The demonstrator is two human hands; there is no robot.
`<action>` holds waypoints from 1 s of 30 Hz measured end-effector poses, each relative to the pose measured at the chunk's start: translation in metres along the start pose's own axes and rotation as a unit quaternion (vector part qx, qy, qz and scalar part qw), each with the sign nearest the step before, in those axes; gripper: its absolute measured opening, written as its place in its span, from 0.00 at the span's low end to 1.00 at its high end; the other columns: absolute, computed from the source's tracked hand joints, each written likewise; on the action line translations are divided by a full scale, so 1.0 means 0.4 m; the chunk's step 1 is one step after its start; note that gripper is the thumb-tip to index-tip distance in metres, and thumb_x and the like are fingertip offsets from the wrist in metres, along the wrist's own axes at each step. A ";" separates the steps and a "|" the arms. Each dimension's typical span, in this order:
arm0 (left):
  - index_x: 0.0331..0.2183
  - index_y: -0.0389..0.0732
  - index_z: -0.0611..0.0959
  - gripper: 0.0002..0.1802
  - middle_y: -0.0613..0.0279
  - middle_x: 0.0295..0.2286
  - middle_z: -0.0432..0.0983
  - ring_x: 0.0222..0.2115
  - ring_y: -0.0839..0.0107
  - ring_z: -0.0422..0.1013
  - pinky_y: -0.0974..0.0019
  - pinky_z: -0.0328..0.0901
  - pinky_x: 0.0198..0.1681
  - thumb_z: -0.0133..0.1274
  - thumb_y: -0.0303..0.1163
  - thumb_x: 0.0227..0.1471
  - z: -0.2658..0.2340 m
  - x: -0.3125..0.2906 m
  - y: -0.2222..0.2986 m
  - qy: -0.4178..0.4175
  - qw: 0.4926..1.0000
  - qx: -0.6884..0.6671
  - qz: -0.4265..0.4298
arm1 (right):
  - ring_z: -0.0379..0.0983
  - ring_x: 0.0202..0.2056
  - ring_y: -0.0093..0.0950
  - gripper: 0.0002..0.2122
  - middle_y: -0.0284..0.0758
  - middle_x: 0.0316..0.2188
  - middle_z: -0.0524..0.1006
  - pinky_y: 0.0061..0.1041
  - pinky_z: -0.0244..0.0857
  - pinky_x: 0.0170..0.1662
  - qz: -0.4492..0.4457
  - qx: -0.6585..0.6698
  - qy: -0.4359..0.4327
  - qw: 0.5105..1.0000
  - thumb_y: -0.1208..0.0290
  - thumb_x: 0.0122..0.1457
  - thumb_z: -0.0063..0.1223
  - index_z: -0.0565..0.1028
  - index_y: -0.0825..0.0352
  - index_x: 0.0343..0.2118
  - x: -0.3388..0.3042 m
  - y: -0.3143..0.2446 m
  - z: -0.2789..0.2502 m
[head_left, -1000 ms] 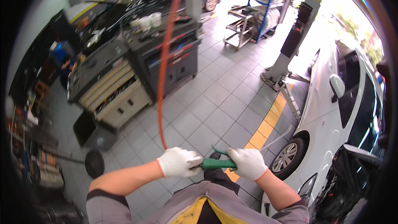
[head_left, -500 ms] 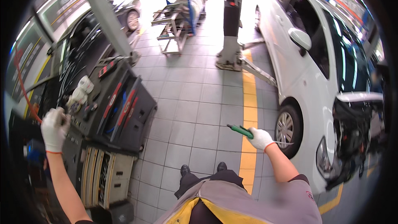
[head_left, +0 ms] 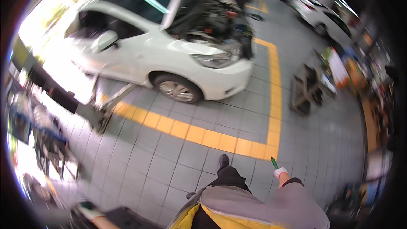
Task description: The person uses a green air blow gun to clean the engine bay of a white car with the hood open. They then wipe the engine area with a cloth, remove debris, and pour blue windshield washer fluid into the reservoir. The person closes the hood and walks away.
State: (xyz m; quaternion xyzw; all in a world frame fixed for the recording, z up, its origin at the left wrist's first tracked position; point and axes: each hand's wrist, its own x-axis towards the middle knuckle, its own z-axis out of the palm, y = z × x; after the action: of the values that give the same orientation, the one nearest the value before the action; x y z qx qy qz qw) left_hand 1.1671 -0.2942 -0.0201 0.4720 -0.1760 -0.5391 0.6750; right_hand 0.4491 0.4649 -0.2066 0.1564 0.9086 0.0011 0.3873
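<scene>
Your right hand (head_left: 280, 172), in a white glove, has its fingers closed round a slim green tool (head_left: 274, 163); the free end sticks out forward, away from you, over the grey tiled floor (head_left: 237, 167), and in view sits just beside the corner of the yellow floor line (head_left: 277, 114). Handling, my guess: light, one-hand stuff, stiff body, probably hard plastic, so no squashing and not very fragile, though a drop on tile could crack it. The glove should give decent friction; any oil on it would make the body slippery, can't see either way. Best hold looks like the thick rear part, right where your palm wraps it; leave the narrow tip clear. Most of the rear is hidden in your fist, so no telling whether a lever is pressed. Your left hand (head_left: 88, 210), also gloved, is low at far left near a dark surface (head_left: 131, 218); it's blurred, so you can't tell whether the fingers are spread, pinching or touching anything.
</scene>
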 end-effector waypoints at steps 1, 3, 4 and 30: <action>0.47 0.49 0.82 0.19 0.67 0.40 0.78 0.43 0.72 0.72 0.66 0.67 0.52 0.41 0.49 0.71 0.059 -0.054 -0.248 -0.062 0.991 0.072 -0.092 | 0.81 0.51 0.46 0.19 0.49 0.48 0.83 0.38 0.75 0.51 0.032 0.017 -0.017 0.999 0.65 0.56 0.57 0.83 0.71 0.47 -0.006 0.091 0.035; 0.30 0.52 0.76 0.17 0.72 0.24 0.65 0.27 0.73 0.64 0.67 0.65 0.36 0.43 0.46 0.71 0.226 -0.273 -0.674 -0.462 0.814 0.072 -0.346 | 0.82 0.50 0.45 0.18 0.49 0.47 0.84 0.38 0.75 0.50 0.088 0.082 -0.058 0.991 0.65 0.56 0.60 0.84 0.70 0.47 -0.018 0.249 0.112; 0.32 0.49 0.79 0.13 0.71 0.24 0.71 0.27 0.70 0.69 0.64 0.69 0.37 0.50 0.43 0.68 0.315 -0.433 -0.840 -0.338 0.832 0.132 -0.420 | 0.82 0.50 0.45 0.18 0.49 0.47 0.84 0.38 0.74 0.50 0.102 0.131 -0.078 0.983 0.65 0.56 0.62 0.84 0.70 0.46 -0.010 0.299 0.158; 0.45 0.43 0.81 0.24 0.64 0.35 0.81 0.34 0.69 0.76 0.66 0.71 0.36 0.50 0.56 0.69 1.988 -3.119 -2.514 -0.773 0.250 0.277 -0.512 | 0.79 0.29 0.30 0.14 0.41 0.31 0.84 0.32 0.73 0.33 0.365 0.677 0.091 0.632 0.69 0.59 0.55 0.78 0.71 0.45 0.246 0.107 -0.136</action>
State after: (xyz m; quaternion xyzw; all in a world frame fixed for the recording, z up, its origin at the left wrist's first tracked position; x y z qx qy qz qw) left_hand -0.4365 0.4921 -0.1216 -0.0214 -0.4736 -0.7971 -0.3740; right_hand 0.3589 0.5402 -0.2325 0.6930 0.5533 -0.4588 0.0563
